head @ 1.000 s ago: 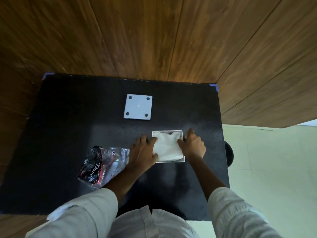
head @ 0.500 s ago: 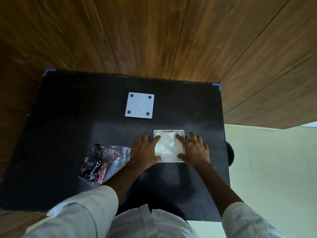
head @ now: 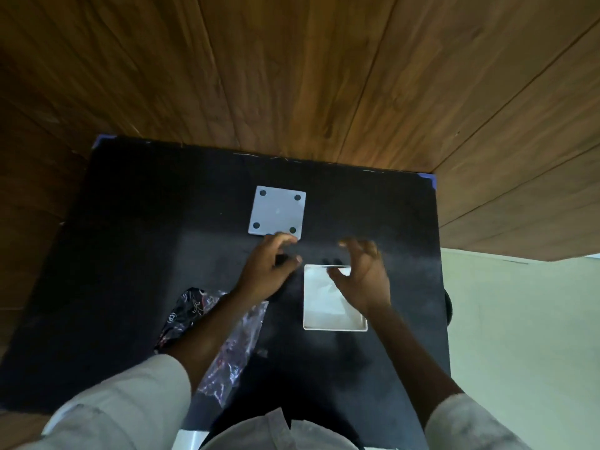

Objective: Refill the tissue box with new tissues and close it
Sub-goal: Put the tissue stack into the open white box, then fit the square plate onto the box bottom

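An open white square tissue box (head: 334, 327) sits on the black table, with white tissues (head: 319, 297) lying flat inside it. Its flat grey lid (head: 277, 212), with four dark round pads at the corners, lies apart on the table beyond the box. My left hand (head: 266, 269) hovers between box and lid, fingers spread, fingertips near the lid's near edge, holding nothing. My right hand (head: 365, 277) hovers over the box's far right corner, fingers curled apart and empty, hiding part of the rim.
A crumpled clear and black plastic tissue wrapper (head: 227, 339) lies at the left under my left forearm. The black table (head: 130, 254) backs onto a wooden wall (head: 292, 76). Pale floor (head: 519, 319) and a dark round object show past the right edge.
Both hands have lifted off the tissues and the box and moved forward toward the lid. The tissues stay pressed flat inside the box.
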